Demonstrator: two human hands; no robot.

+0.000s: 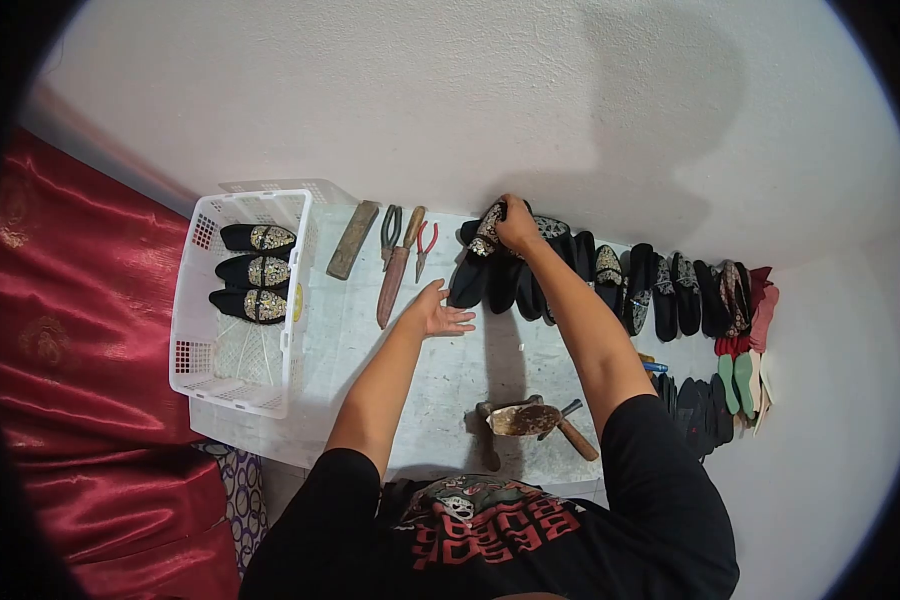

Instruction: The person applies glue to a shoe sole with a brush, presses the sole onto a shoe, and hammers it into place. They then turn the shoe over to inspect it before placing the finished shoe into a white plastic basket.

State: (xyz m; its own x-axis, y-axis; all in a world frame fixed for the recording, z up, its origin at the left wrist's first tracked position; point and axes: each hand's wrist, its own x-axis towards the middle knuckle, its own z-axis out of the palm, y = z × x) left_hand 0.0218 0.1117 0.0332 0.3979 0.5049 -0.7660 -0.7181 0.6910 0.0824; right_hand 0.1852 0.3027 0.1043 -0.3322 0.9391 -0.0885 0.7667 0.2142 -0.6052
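My right hand (517, 226) is closed on a black shoe (486, 230) with a glittering patterned upper, at the left end of a row of similar shoes by the wall. Lower and to the left, my left hand (438, 313) has its fingers spread and holds nothing. Just right of it lies the black sole part of a shoe (467, 284). More shoes (608, 268) with sparkly or plain black uppers continue the row to the right. Part of the gripped shoe is hidden behind my fingers.
A white plastic basket (181, 340) holding several glittery black shoes (255, 272) stands at the left. Beside it lie a flat worn block (353, 240), red-handled pliers (425, 248) and a sheathed knife (395, 285). A hammer (577, 438) is near me; stacked soles (695, 415) sit right.
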